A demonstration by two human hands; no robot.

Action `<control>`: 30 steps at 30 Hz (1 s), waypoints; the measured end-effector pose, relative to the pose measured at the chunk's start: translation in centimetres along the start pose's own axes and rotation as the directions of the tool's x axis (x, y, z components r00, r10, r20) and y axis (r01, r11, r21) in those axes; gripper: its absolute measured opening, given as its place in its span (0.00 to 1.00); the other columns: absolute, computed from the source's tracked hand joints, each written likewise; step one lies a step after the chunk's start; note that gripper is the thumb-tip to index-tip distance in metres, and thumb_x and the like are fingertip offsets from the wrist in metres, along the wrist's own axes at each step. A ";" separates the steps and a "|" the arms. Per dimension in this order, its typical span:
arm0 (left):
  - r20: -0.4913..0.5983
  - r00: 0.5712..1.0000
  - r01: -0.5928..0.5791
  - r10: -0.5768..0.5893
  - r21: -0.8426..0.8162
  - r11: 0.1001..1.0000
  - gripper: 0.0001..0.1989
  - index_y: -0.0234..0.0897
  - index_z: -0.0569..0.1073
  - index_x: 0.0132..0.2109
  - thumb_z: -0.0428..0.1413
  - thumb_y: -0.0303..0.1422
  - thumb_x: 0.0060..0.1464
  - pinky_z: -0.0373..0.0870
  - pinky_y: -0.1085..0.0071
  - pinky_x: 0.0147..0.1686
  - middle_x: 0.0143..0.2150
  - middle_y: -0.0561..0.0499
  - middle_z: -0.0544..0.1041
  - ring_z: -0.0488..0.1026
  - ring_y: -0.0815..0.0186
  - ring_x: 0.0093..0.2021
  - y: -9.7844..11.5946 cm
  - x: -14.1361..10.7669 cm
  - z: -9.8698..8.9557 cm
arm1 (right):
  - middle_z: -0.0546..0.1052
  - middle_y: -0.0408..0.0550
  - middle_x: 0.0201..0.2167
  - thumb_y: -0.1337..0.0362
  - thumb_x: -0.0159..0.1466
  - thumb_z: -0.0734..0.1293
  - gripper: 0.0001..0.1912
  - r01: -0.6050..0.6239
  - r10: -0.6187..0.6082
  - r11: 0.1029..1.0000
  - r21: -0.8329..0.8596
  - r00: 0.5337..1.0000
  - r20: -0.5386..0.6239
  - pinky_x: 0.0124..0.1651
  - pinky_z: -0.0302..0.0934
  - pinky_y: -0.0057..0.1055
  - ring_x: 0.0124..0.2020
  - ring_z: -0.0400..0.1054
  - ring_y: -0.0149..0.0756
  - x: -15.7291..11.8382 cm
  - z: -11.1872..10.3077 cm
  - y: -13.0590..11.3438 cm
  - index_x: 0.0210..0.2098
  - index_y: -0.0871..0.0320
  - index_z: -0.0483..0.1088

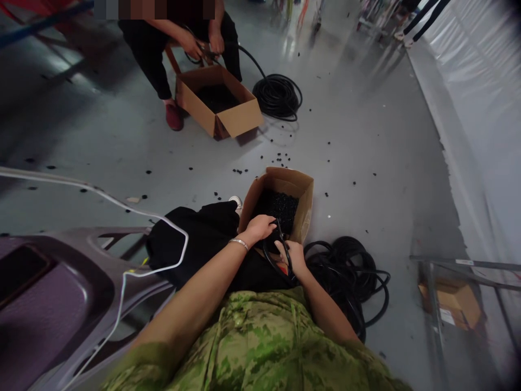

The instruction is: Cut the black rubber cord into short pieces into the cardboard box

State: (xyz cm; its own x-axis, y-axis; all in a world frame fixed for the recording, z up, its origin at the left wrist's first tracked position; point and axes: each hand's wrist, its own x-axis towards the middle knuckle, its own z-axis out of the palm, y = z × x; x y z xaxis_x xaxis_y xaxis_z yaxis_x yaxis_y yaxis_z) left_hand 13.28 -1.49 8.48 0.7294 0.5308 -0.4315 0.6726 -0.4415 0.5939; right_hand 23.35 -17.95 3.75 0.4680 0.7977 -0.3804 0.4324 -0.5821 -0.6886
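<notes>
My left hand (261, 228) is closed over the near part of an open cardboard box (306, 214), its fingers pinching a black hose (266, 254) that curves down toward my lap. Just to its right, my right hand (296, 259) is wrapped round a dark cutting tool that looks like scissors (280, 231), pointing up toward my left fingertips. Many small black cut pieces (286, 206) lie inside the box. A small red patch shows under the right hand; what it belongs to is unclear.
Coiled black hose (354, 260) lies right of my lap. Opposite, a co-worker's hands (203, 46) work over another box (240, 117) beside a hose coil (279, 98). Black bits dot the floor. A purple chair (61, 315) with a phone (24, 271) and white cable (185, 244) is left.
</notes>
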 end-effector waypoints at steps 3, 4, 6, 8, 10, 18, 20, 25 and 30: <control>0.009 1.000 -0.010 0.010 -0.060 0.998 0.11 0.38 0.79 0.37 0.52 0.33 0.59 0.68 0.71 0.41 0.35 0.47 0.80 0.76 0.61 0.38 -0.3 0.3 0.1 | 0.69 0.45 0.13 0.38 0.60 0.61 0.29 0.004 -0.004 1.000 0.007 0.999 -0.040 0.22 0.55 0.26 0.18 0.66 0.34 -0.2 0.3 0.0 0.17 0.56 0.65; 0.010 1.000 -0.010 0.011 -0.098 0.995 0.11 0.38 0.79 0.36 0.52 0.33 0.59 0.68 0.71 0.40 0.34 0.48 0.80 0.76 0.63 0.36 -0.4 0.4 0.2 | 0.69 0.45 0.13 0.38 0.60 0.62 0.29 0.004 -0.004 1.000 0.008 0.999 -0.051 0.22 0.54 0.26 0.19 0.65 0.34 -0.2 0.4 -0.1 0.17 0.56 0.65; 0.014 1.000 0.020 -0.017 -0.226 0.974 0.10 0.37 0.78 0.37 0.52 0.33 0.59 0.68 0.73 0.37 0.33 0.49 0.80 0.75 0.66 0.32 -0.5 0.6 0.6 | 0.68 0.44 0.13 0.39 0.60 0.62 0.29 0.006 -0.006 1.000 -0.005 0.998 -0.070 0.23 0.54 0.26 0.19 0.64 0.33 0.1 0.6 -0.2 0.17 0.56 0.65; 0.028 0.994 0.110 -0.108 -0.388 0.915 0.10 0.35 0.77 0.43 0.54 0.34 0.59 0.68 0.74 0.32 0.31 0.50 0.80 0.74 0.68 0.27 -0.6 0.7 1.0 | 0.68 0.44 0.13 0.39 0.60 0.61 0.29 0.004 -0.007 0.999 -0.035 0.996 -0.088 0.23 0.53 0.26 0.19 0.64 0.34 0.4 0.6 -0.4 0.17 0.56 0.66; 0.054 0.976 0.208 -0.210 -0.509 0.835 0.12 0.34 0.74 0.47 0.56 0.35 0.58 0.68 0.74 0.29 0.30 0.50 0.79 0.73 0.69 0.25 -0.6 0.7 1.5 | 0.68 0.45 0.13 0.40 0.61 0.60 0.29 -0.002 -0.005 0.997 -0.073 0.994 -0.105 0.23 0.53 0.26 0.20 0.64 0.34 0.7 0.5 -0.6 0.17 0.56 0.67; 0.016 0.979 0.190 -0.203 -0.433 0.881 0.12 0.33 0.74 0.32 0.52 0.34 0.61 0.64 0.75 0.27 0.28 0.50 0.78 0.71 0.70 0.24 -0.7 0.2 1.1 | 0.72 0.46 0.16 0.38 0.61 0.60 0.30 -0.014 0.003 0.994 -0.105 0.995 -0.104 0.24 0.55 0.25 0.21 0.67 0.34 0.8 0.7 -0.2 0.19 0.56 0.69; -0.007 0.987 0.147 -0.158 -0.320 0.936 0.14 0.35 0.75 0.30 0.51 0.35 0.61 0.63 0.75 0.27 0.27 0.50 0.78 0.71 0.69 0.25 -0.6 0.1 0.7 | 0.73 0.46 0.16 0.38 0.61 0.60 0.30 -0.027 0.020 0.997 -0.079 0.996 -0.089 0.24 0.55 0.25 0.21 0.68 0.34 0.8 1.0 0.2 0.20 0.57 0.70; 0.003 0.994 0.107 -0.108 -0.165 0.980 0.15 0.36 0.76 0.32 0.48 0.34 0.62 0.62 0.73 0.29 0.30 0.50 0.79 0.72 0.67 0.29 -0.2 -0.1 0.0 | 0.72 0.45 0.16 0.38 0.61 0.60 0.29 -0.068 0.068 0.993 0.093 0.998 0.003 0.23 0.57 0.25 0.19 0.66 0.32 1.0 1.2 1.0 0.25 0.58 0.73; 0.029 0.993 0.115 -0.112 -0.146 0.983 0.15 0.35 0.76 0.33 0.47 0.34 0.62 0.62 0.73 0.30 0.30 0.50 0.80 0.72 0.67 0.29 0.0 -0.1 0.0 | 0.73 0.45 0.20 0.40 0.61 0.62 0.27 -0.090 0.059 0.930 0.357 0.993 0.098 0.23 0.59 0.25 0.19 0.66 0.31 1.2 1.2 1.0 0.30 0.60 0.72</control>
State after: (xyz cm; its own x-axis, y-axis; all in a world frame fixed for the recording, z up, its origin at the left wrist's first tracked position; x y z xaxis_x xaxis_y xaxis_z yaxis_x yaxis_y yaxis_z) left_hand 13.16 -1.57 8.47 0.6527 0.5558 -0.5148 0.7267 -0.2671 0.6330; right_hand 23.45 -17.39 1.90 0.4146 0.7738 -0.4788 0.0846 -0.5567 -0.8264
